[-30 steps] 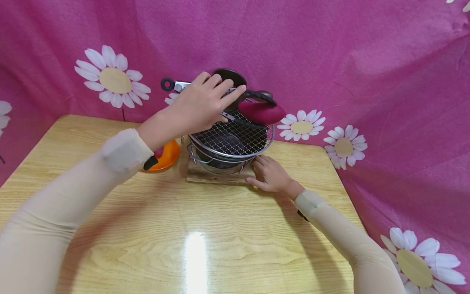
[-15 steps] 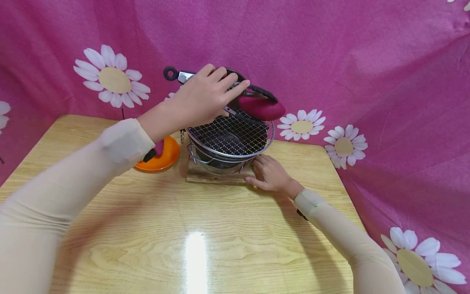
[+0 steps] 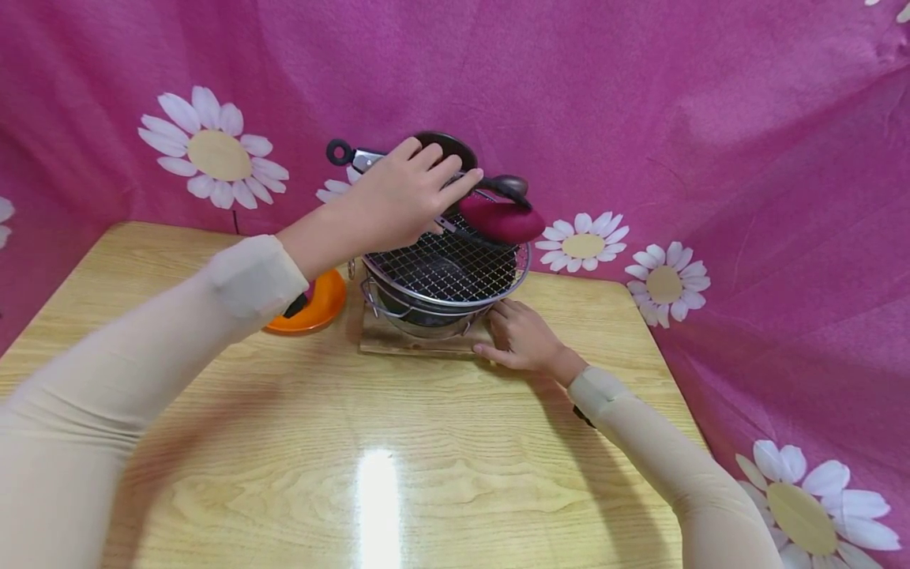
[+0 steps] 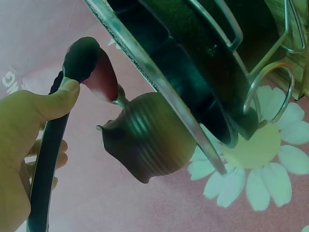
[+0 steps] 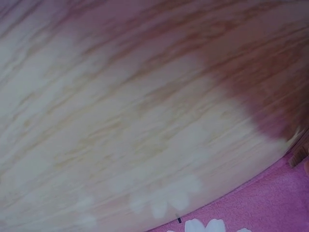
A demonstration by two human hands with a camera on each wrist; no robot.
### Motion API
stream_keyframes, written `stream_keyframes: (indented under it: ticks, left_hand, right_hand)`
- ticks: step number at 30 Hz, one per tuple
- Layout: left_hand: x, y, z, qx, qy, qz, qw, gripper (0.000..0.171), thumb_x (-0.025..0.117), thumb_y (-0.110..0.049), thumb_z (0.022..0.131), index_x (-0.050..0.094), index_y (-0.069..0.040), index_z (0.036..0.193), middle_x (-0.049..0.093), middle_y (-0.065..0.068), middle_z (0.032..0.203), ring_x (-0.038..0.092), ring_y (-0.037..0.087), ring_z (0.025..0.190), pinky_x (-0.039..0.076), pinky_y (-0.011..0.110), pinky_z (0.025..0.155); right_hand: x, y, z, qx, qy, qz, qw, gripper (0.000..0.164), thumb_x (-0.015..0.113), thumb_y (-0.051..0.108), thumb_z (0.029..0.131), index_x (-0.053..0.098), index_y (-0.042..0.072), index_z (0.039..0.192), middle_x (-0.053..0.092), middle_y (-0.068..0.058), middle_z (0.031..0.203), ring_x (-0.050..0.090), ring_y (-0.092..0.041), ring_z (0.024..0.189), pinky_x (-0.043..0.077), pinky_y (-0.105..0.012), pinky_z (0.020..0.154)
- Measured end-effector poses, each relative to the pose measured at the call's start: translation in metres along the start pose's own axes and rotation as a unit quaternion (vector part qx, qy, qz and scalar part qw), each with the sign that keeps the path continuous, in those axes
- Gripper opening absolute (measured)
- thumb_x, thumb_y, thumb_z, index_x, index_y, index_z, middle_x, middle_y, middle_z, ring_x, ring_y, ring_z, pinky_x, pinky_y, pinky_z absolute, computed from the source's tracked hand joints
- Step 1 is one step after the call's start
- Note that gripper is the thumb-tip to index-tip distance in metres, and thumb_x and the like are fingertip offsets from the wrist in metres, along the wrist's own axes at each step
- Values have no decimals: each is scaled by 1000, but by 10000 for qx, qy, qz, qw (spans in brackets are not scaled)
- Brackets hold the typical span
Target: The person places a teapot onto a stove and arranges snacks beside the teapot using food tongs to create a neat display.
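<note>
My left hand (image 3: pixel 398 197) holds a pair of black-and-steel tongs (image 3: pixel 366 160) over the round wire rack (image 3: pixel 448 273) of a small tabletop grill. Between the black tong tips sits a dark pink, smooth rounded thing (image 3: pixel 512 223), like a sweet potato. The left wrist view shows my thumb pressing on the tongs (image 4: pixel 54 130). At the back of the rack is a dark pot (image 3: pixel 455 148), seen as a ribbed brown spouted pot (image 4: pixel 149 137) in the left wrist view. My right hand (image 3: pixel 522 340) grips the right end of the wooden board (image 3: pixel 419 346) under the grill; some fingers are hidden.
An orange bowl (image 3: pixel 323 308) with something pinkish in it stands left of the grill, partly behind my left forearm. Wire handles (image 3: pixel 377 296) stick out from the grill's front. A pink flowered cloth (image 3: pixel 604 118) hangs close behind the wooden table (image 3: pixel 455 442).
My left hand has shifted slightly right with the tongs and the pink thing. They rose a little half a second ago and are now lower. The right hand stays in place.
</note>
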State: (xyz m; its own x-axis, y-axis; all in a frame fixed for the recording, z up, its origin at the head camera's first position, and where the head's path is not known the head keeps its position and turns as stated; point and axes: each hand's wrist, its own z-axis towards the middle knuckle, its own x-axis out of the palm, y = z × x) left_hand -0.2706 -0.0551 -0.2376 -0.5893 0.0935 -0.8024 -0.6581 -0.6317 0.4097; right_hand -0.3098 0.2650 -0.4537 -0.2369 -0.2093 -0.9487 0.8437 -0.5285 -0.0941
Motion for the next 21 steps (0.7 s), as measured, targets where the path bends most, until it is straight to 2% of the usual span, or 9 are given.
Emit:
stream_keyframes:
  ticks: [4,14,17,21]
  left_hand:
    - [4,0,-1,-42,2,2,10000,77,78,-34,89,45,-3,151,59,23,135,56,40,119,47,49,102]
    - [10,-1,-4,-87,36,-98,9999,79,80,-35,87,46,-3,151,59,22,136,56,40,119,47,51,102]
    - [12,-2,-4,-77,-12,-120,9999,78,80,-35,87,47,-3,151,59,22,136,56,40,118,47,52,100]
    - [14,-2,-4,-77,-33,-139,9999,78,80,-34,87,47,-3,151,59,22,136,56,40,119,48,53,100]
  right_hand:
    - [1,0,-2,46,78,26,10000,76,28,73,99,61,5,95,63,-12,106,61,-30,104,50,-47,100]
    - [-8,3,-5,109,499,-95,9986,85,25,74,99,60,0,122,61,-17,121,56,-32,121,47,-48,107]
    - [-10,3,-7,6,548,-192,9983,86,23,72,101,59,-2,127,62,-19,126,56,-34,124,46,-49,110]
    - [-9,4,-10,-361,448,-400,9975,78,22,64,105,61,-2,121,64,-19,121,59,-35,120,47,-49,108]
